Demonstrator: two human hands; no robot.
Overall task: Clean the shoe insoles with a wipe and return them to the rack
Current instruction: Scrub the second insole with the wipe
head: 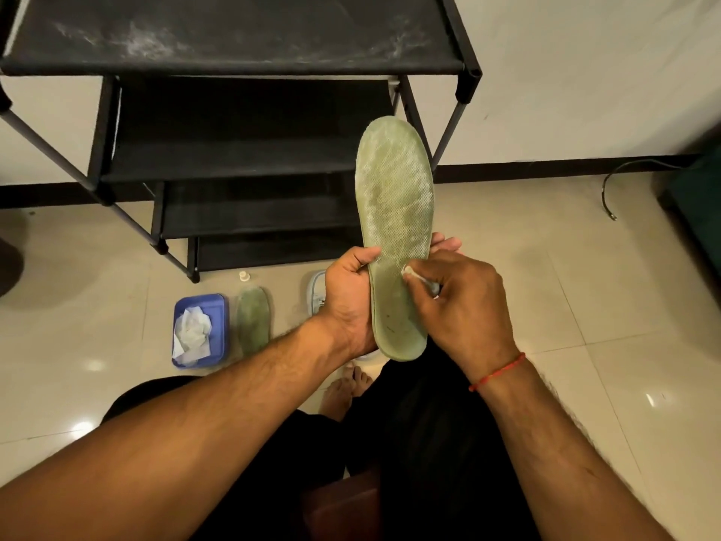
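A green shoe insole [396, 205] stands almost upright in front of me, toe end up, its mesh face dusty and pale. My left hand [349, 302] grips its lower half from the left, thumb on the front and fingers curled behind. My right hand [468, 298] pinches a small crumpled white wipe [410, 272] and presses it against the insole's middle. A second green insole [253, 320] lies flat on the floor. The black shoe rack [234, 64] rises behind, its top shelf streaked with dust.
A blue tray [201, 329] holding crumpled white wipes sits on the tiled floor left of the lying insole. A light shoe [316, 290] shows behind my left hand, and a small white cap [244, 275] lies near the rack foot. A black cable [608, 189] trails at right.
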